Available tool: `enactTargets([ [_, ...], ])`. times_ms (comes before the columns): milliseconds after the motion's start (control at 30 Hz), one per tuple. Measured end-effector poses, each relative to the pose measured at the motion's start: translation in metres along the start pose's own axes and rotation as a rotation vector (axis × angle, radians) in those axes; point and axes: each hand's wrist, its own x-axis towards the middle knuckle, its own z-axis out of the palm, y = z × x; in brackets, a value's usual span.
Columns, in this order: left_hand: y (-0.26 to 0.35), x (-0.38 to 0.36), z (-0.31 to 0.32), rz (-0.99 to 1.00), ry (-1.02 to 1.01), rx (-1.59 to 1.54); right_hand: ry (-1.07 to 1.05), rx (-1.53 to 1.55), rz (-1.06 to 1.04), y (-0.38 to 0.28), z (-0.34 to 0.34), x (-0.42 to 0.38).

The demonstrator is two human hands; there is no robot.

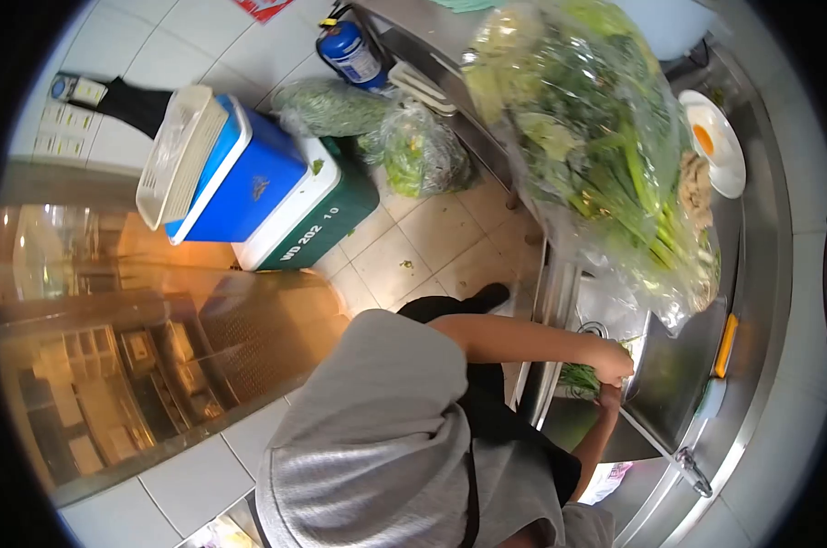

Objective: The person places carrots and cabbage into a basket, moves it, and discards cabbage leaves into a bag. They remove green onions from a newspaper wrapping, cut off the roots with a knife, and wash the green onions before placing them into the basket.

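Over the sink, my left hand [614,362] is closed at the end of a bunch of thin green stalks [578,376]. My right hand [609,395] touches or nearly touches it from below in the view; its fingers are mostly hidden. The stalks lie against the left hand, over the metal sink edge. A large clear plastic bag of leafy greens [605,155] rests just beyond the hands.
An orange-handled tool [727,345] and a tap [693,471] are at the sink's far side. A white plate [717,146] lies beyond the bag. On the floor stand a blue crate [249,173], a green-and-white cooler [327,210], bagged greens [423,151] and a blue extinguisher [351,53].
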Motion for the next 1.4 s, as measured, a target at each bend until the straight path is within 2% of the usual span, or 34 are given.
enactTargets([
  [33,-0.003,-0.026,-0.007,0.055,0.145,-0.1,0.154,0.312,-0.066,-0.043,0.008,-0.038],
  [100,-0.003,-0.089,-0.037,0.094,0.254,-0.28,0.289,-0.058,-0.311,-0.03,-0.003,-0.023],
  [167,-0.016,-0.159,-0.056,0.08,0.454,-0.47,0.345,0.139,-0.237,-0.101,0.004,-0.09],
  [200,-0.028,-0.195,-0.066,0.02,0.506,-0.532,0.573,-0.106,-0.55,-0.082,0.003,-0.071],
  [233,-0.043,-0.231,-0.075,-0.039,0.554,-0.595,0.767,-0.387,-0.645,-0.08,-0.001,-0.07],
  [267,-0.066,-0.262,-0.078,-0.121,0.661,-0.571,0.873,-0.293,-0.667,-0.131,0.014,-0.115],
  [333,-0.135,-0.322,-0.069,-0.298,0.866,-0.529,0.851,-0.136,-0.671,-0.216,0.048,-0.174],
  [433,-0.235,-0.406,-0.046,-0.495,1.171,-0.539,0.815,-0.273,-0.884,-0.307,0.121,-0.205],
  [467,-0.277,-0.428,-0.029,-0.606,1.178,-0.531,0.742,-0.321,-0.91,-0.328,0.143,-0.196],
  [567,-0.343,-0.489,-0.016,-0.941,1.196,-0.54,0.625,-0.359,-1.079,-0.422,0.237,-0.14],
  [600,-0.372,-0.505,-0.004,-0.956,1.187,-0.555,0.617,-0.424,-1.164,-0.45,0.272,-0.105],
  [667,-0.413,-0.532,0.018,-1.019,1.147,-0.555,0.487,-0.466,-1.11,-0.508,0.345,-0.025],
  [700,-0.427,-0.545,0.019,-1.058,1.116,-0.525,0.411,-0.586,-1.039,-0.531,0.382,0.03],
  [767,-0.448,-0.568,0.023,-1.069,1.177,-0.598,0.325,-0.621,-1.133,-0.583,0.453,0.128],
  [833,-0.477,-0.588,0.045,-1.017,1.255,-0.547,0.432,-0.715,-1.251,-0.634,0.513,0.229],
  [867,-0.483,-0.595,0.047,-1.085,1.246,-0.643,0.486,-0.76,-1.354,-0.66,0.534,0.28],
  [900,-0.489,-0.603,0.049,-1.12,1.24,-0.711,0.49,-0.806,-1.257,-0.697,0.55,0.31],
  [933,-0.496,-0.607,0.056,-1.157,1.236,-0.78,0.447,-0.79,-1.07,-0.733,0.564,0.329],
  [967,-0.503,-0.609,0.068,-1.172,1.228,-0.811,0.574,-0.818,-1.117,-0.755,0.575,0.35],
  [1033,-0.521,-0.614,0.084,-1.193,1.228,-0.852,0.382,-0.995,-0.731,-0.799,0.59,0.385],
  [1133,-0.54,-0.609,0.084,-1.169,1.219,-0.9,0.493,-1.164,-0.945,-0.798,0.602,0.434],
  [1167,-0.549,-0.604,0.085,-1.117,1.249,-0.884,0.461,-1.328,-0.948,-0.803,0.603,0.448],
  [1267,-0.579,-0.586,0.052,-0.973,1.305,-0.964,0.477,-1.108,-0.933,-0.793,0.596,0.445],
  [1300,-0.594,-0.58,0.034,-0.906,1.332,-0.937,0.58,-0.889,-1.232,-0.781,0.59,0.457],
  [1400,-0.64,-0.549,-0.024,-0.674,1.439,-1.02,0.618,-0.569,-1.183,-0.771,0.586,0.41],
])
